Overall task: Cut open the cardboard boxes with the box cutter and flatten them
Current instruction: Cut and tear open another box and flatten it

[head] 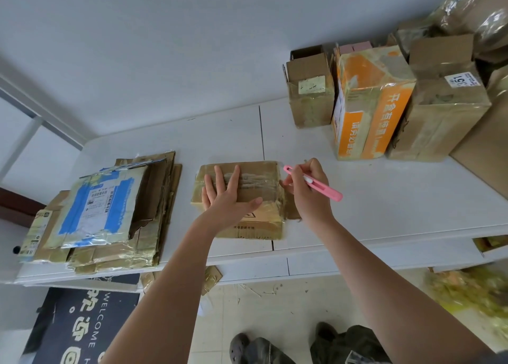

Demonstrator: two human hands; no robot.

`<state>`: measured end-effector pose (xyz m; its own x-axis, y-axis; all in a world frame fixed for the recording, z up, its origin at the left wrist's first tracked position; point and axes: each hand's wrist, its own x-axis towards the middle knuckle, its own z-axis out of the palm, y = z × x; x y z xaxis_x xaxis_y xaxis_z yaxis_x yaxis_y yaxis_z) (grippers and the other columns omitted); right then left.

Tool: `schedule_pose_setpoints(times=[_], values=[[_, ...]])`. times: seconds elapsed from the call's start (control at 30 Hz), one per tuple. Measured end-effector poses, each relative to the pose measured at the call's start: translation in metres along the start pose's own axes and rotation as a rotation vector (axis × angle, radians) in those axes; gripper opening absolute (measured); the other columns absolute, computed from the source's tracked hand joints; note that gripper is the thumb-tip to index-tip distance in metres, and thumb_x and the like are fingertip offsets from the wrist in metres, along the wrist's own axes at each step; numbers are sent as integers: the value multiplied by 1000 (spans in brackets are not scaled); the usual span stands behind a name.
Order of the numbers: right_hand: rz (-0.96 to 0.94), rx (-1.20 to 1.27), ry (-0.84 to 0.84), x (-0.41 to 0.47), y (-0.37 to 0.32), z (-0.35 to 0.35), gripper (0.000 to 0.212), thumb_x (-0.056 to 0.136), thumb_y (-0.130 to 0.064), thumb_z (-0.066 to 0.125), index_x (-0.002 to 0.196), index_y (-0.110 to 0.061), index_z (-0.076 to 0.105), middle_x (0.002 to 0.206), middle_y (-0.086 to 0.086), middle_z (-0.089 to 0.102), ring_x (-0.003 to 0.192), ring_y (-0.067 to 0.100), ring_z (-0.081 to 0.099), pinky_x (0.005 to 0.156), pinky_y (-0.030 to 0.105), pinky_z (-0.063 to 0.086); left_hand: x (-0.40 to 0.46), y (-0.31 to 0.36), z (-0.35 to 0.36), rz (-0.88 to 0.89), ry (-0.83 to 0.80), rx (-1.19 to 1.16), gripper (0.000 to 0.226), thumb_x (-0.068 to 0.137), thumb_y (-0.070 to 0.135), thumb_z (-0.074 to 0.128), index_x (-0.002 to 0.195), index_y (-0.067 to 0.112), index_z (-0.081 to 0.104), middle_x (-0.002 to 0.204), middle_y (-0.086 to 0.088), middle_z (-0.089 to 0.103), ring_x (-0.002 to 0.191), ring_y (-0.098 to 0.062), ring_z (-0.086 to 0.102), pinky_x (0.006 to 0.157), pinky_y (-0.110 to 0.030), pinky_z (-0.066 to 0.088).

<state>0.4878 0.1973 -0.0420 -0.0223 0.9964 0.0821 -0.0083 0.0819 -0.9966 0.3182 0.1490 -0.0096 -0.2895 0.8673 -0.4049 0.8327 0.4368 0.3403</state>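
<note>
Pink plastic, the box cutter (316,184) lies slantwise in the right hand (306,190), its long axis running from the tip at upper left, beside the taped box's (247,199) right top edge, to the tail at lower right. That grip is curled tight round the handle. The left hand (228,193) presses flat on the box top, fingers straight and spread. The box sits mid-desk (384,199) near the front edge. Flattened cardboard (110,212) is stacked to its left; upright boxes (371,102) stand well apart at the back right, bare desk between.
</note>
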Motion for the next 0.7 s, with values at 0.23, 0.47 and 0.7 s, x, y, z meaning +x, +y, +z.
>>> schedule_pose_setpoints(times=[0.23, 0.47, 0.7], values=[[-2, -50, -98, -12, -1, -7, 17, 100, -8, 51, 87, 3, 49, 66, 2, 61, 60, 1, 61, 58, 26, 50, -3, 0, 0, 3, -2, 17, 96, 88, 65, 52, 154, 39, -13, 156, -1, -37, 142, -27, -36, 116, -45, -17], [-24, -21, -183, -27, -4, -17, 15, 99, 0, 49, 86, 7, 47, 64, 3, 58, 56, 4, 57, 52, 21, 49, -4, -2, 0, 15, -11, 18, 95, 89, 64, 52, 153, 39, -14, 155, -2, -39, 141, -27, -38, 116, -45, -18], [-50, -19, -198, -34, -4, -21, 20, 99, -1, 51, 81, -5, 44, 66, -1, 60, 76, 21, 70, 67, 48, 58, -3, -7, 0, 33, -12, 65, 95, 89, 67, 48, 153, 38, -16, 155, -5, -39, 141, -29, -36, 117, -45, -16]])
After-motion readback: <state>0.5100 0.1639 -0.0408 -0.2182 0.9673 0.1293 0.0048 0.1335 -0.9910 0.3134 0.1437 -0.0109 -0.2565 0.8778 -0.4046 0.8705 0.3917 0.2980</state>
